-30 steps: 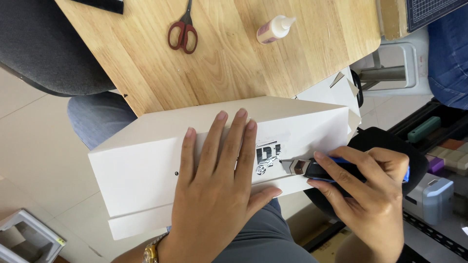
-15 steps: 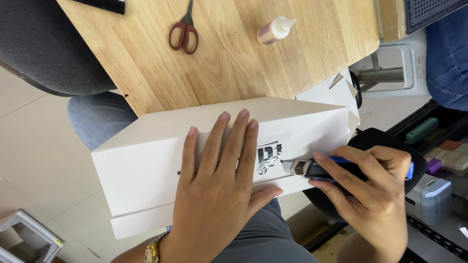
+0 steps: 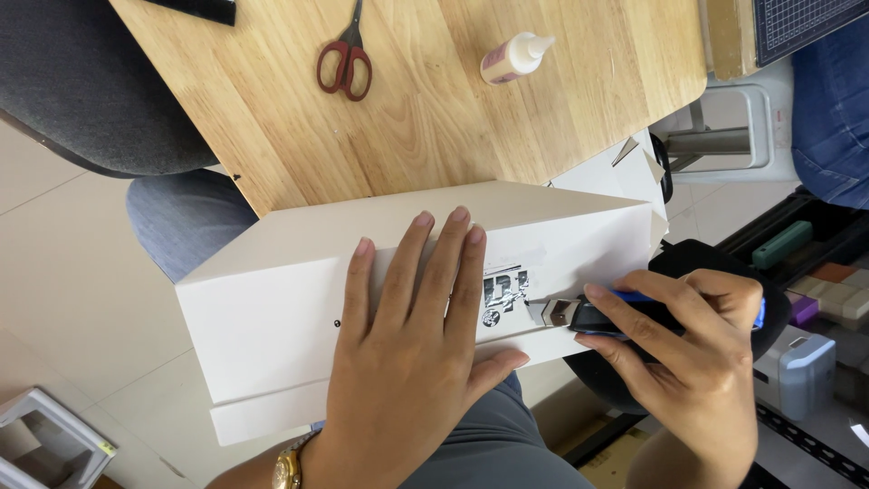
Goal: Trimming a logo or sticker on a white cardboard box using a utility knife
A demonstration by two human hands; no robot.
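A long white cardboard box (image 3: 272,308) lies across my lap, below the wooden table edge. My left hand (image 3: 412,362) presses flat on its top face with fingers spread, holding nothing. My right hand (image 3: 692,358) grips a blue and black utility knife (image 3: 588,315). Its metal tip touches the box beside a small black printed label (image 3: 502,292) near the right end.
On the wooden table (image 3: 425,118) lie red-handled scissors (image 3: 345,59) and a small glue bottle (image 3: 512,58). A dark chair back (image 3: 81,91) is at upper left. A cutting mat corner (image 3: 801,23), a storage rack with small items (image 3: 815,281) and a round black stool (image 3: 697,263) sit at right.
The knife tip has crept slightly leftward along the box toward the label. My left hand stays pressed flat in the same place.
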